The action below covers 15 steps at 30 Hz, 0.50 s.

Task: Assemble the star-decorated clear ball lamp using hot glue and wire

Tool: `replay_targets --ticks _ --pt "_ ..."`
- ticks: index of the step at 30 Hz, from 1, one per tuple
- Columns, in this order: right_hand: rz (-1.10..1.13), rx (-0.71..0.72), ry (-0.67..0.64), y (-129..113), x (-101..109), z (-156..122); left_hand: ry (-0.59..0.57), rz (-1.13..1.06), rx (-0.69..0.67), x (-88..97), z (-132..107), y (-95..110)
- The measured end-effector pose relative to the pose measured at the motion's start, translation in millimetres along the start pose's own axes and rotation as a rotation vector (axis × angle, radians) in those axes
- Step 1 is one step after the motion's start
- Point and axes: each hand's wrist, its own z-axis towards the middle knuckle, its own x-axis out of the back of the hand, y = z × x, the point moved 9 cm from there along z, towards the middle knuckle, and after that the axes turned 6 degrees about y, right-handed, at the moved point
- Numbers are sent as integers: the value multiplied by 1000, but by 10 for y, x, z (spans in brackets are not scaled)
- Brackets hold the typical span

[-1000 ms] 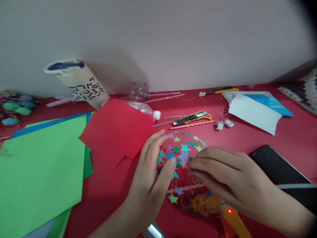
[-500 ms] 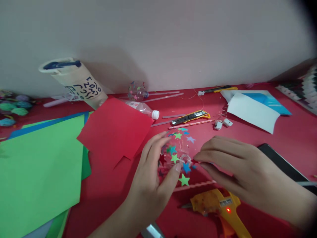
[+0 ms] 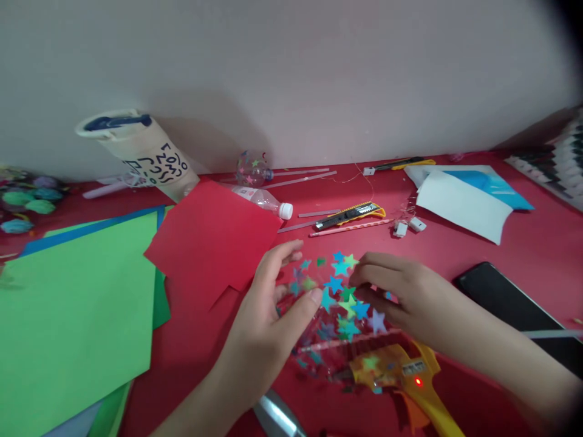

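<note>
Both my hands hold a clear plastic bottle piece (image 3: 334, 303) covered with small coloured paper stars, just above the red table (image 3: 455, 255). My left hand (image 3: 268, 315) cups its left side, thumb pressed on the plastic and fingers curled behind it. From the right, my right hand (image 3: 401, 297) grips it with its fingers pinched together on the star-covered surface. An orange hot glue gun (image 3: 410, 382) with a lit red lamp lies just below and in front of the piece.
A red sheet (image 3: 209, 243) and green sheets (image 3: 77, 315) lie at left. A small plastic bottle (image 3: 264, 203), a cutter knife (image 3: 350, 215) and a pink stick (image 3: 350, 229) lie behind. White and blue papers (image 3: 464, 203) and a black phone (image 3: 510, 303) are at right.
The star-covered piece has been turned in my hands, showing different stars. My right hand moved slightly left and closer onto it. The glue gun has come into fuller view below.
</note>
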Motion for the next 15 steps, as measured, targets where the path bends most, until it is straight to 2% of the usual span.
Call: replay_targets --ticks 5,10,13,15 --pt "-30 -167 -6 247 -29 20 -24 40 -61 40 41 75" --pt "-115 -259 31 384 83 -22 -54 199 -179 7 15 150" --pt "-108 -298 59 430 166 -46 -62 231 -216 -46 13 115" --pt "-49 -301 80 440 192 -48 -56 198 -158 -74 37 21"
